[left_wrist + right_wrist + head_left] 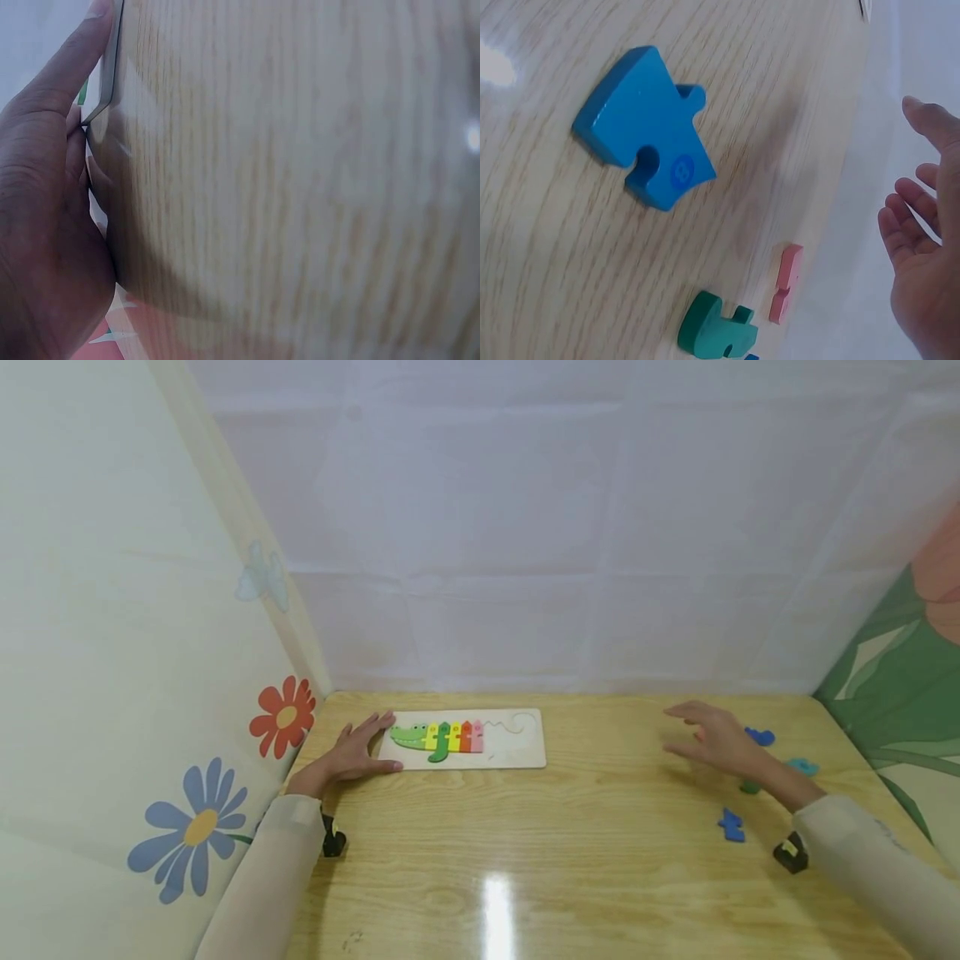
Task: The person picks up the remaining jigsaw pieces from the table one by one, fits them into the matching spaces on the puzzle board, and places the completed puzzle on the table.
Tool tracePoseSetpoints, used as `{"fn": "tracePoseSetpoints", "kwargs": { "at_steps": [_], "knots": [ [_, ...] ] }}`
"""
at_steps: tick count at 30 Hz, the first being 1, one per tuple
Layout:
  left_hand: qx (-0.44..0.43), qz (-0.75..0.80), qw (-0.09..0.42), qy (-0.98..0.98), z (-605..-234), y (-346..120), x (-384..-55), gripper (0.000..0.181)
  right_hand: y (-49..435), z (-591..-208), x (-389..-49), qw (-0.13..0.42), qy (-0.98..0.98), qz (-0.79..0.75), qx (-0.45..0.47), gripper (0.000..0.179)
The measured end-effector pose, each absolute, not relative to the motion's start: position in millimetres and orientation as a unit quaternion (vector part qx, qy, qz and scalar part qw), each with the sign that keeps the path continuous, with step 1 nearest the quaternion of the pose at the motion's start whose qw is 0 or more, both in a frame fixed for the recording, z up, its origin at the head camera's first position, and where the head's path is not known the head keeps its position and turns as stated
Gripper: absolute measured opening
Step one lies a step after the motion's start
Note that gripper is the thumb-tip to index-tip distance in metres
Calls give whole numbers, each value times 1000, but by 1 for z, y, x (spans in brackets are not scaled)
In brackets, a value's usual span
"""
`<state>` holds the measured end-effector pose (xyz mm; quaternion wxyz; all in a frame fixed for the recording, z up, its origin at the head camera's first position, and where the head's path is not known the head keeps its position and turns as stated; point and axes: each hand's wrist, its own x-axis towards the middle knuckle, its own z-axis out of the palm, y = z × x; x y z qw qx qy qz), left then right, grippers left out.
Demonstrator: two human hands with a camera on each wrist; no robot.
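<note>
A pale wooden puzzle board (517, 750) lies near the table's back edge. Crocodile pieces fill its left part: a green head (408, 737), then yellow, green, orange-red and pink segments. My left hand (351, 758) holds the board's left end, thumb at the near edge and fingers at the far corner. In the left wrist view the thumb (71, 64) lies along the board's side. On the right, my right hand (712, 739) hovers over the table with fingers loosely bent and nothing held. Loose pieces lie around it: a blue piece marked 8 (649, 135), a green one (718, 330) and a pink one (786, 281).
Another blue piece (760, 737) and a teal piece (802, 766) lie by the right forearm. The wooden table (585, 835) meets a white cloth backdrop (487, 568) behind. Flower-printed panels (198, 827) stand at the sides.
</note>
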<state>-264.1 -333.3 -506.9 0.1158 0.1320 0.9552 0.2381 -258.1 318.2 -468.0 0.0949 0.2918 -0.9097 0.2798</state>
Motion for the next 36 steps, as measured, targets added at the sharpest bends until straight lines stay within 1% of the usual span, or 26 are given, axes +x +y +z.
{"fn": "tracePoseSetpoints", "kwargs": {
  "at_steps": [8, 13, 19, 22, 25, 30, 36],
  "knots": [
    [136, 237, 113, 955, -507, -334, -265, 111, 325, -468, -261, 83, -915, 293, 266, 59],
    [132, 235, 115, 956, -507, -333, -265, 113, 328, -466, -259, 103, -914, 284, 270, 58],
    [133, 232, 113, 957, -508, -334, -266, 114, 334, -467, -260, 142, -910, 263, 286, 57],
    [133, 231, 113, 957, -509, -334, -266, 114, 336, -468, -260, 150, -911, 259, 283, 57],
    [133, 230, 114, 957, -508, -334, -266, 114, 338, -468, -259, 143, -915, 262, 271, 56],
    [132, 232, 114, 957, -508, -333, -265, 114, 342, -468, -257, 116, -924, 265, 249, 59],
    [139, 238, 105, 955, -507, -332, -264, 114, 348, -468, -255, 93, -935, 251, 231, 59]
  ]
}}
